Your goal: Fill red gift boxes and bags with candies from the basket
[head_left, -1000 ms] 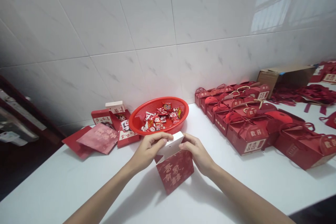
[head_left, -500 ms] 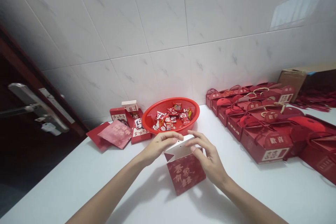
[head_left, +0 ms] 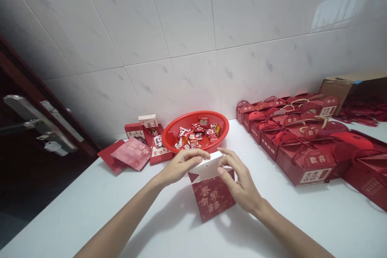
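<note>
A small red paper gift box with gold characters stands on the white table, its top edge showing a pale inner flap with small holes. My left hand pinches the upper left of that flap, thumb in front and fingers behind. At the upper right, my right hand has its fingers curled round the box's edge, thumb and forefinger close together. Part of the right side is hidden by this hand. Just beyond the box lies a red plastic basket of wrapped sweets.
Rows of red handled boxes fill the right side, with a cardboard carton behind. Flat red cards and small printed boxes lie at left. A tiled wall bounds the back; a door handle is at left.
My right thumb and forefinger have shifted slightly along the flap, drawing closer together. The left hand keeps its pinch. The whole view has moved a little.
</note>
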`<state>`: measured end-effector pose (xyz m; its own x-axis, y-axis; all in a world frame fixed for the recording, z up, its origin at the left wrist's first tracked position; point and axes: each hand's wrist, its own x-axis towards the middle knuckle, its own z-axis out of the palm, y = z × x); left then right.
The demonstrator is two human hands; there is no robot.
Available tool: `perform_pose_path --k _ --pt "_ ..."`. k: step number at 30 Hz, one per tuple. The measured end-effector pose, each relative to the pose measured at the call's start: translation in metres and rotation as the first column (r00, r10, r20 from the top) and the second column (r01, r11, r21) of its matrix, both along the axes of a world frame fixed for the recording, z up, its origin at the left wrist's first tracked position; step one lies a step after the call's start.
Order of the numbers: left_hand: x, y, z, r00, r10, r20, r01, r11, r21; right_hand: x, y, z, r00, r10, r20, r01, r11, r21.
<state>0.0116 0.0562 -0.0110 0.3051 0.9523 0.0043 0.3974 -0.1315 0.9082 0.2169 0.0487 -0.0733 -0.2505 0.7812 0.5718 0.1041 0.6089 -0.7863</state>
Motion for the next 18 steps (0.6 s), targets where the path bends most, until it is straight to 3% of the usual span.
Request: perform_pose_path --k 5,9,11,13,15,18 --pt "-0.006 0.003 0.007 0.994 -0.098 0.05 0.099 0.995 -0.016 0.0 -0.001 0.002 1.0 0.015 0.016 -0.015 1.0 0.003" --pt "-0.028 0.034 0.023 0.996 -0.008 0.086 0.004 0.999 0.043 0.002 -0.001 0.001 1.0 0.02 -0.013 -0.02 1.0 0.018" --pt "-0.043 0.061 0.03 0.993 0.096 -0.075 -0.086 0.989 0.124 0.003 0.0 0.0 0.999 0.017 -0.041 -0.016 0.999 0.035" --pt "-0.055 0.088 0.032 0.945 0.147 -0.292 -0.097 0.979 0.177 0.005 0.001 -0.001 0.997 0.003 -0.074 0.002 0.998 0.057" --pt "-0.062 0.112 0.028 0.842 0.144 -0.519 -0.084 0.987 0.138 0.006 0.002 -0.001 0.994 -0.021 -0.104 0.029 0.996 0.079" --pt "-0.061 0.137 0.013 0.633 0.009 -0.774 -0.079 0.995 -0.053 0.008 0.004 -0.003 0.99 -0.059 -0.127 0.07 0.994 0.086"
